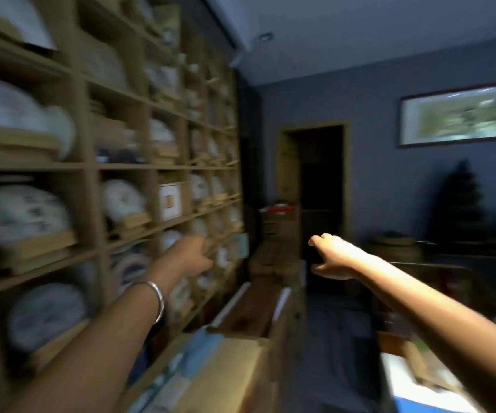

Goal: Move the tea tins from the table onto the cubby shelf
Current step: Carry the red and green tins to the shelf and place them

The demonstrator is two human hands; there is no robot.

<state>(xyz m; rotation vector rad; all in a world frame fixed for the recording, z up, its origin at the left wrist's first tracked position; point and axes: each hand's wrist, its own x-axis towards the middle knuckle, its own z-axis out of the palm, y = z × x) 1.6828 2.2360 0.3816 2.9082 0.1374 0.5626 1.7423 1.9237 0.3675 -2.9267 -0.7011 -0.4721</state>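
The picture is blurred by motion. A tall wooden cubby shelf (91, 166) fills the left side, its compartments holding round white wrapped discs on wooden stands. My left hand (191, 256) reaches out to a lower compartment, fingers curled toward the shelf; a silver bangle sits on its wrist. I cannot see anything in it. My right hand (331, 256) is stretched out in mid-air over the aisle, fingers loosely apart and holding nothing. No tea tin can be made out, and the table shows only as a sliver at the lower right (405, 371).
Cardboard boxes (226, 368) and a long open wooden crate (249, 308) stand along the foot of the shelf. A dark doorway (320, 189) lies ahead, stacked boxes (276, 234) beside it. A framed picture (461, 114) hangs on the right wall above dark furniture.
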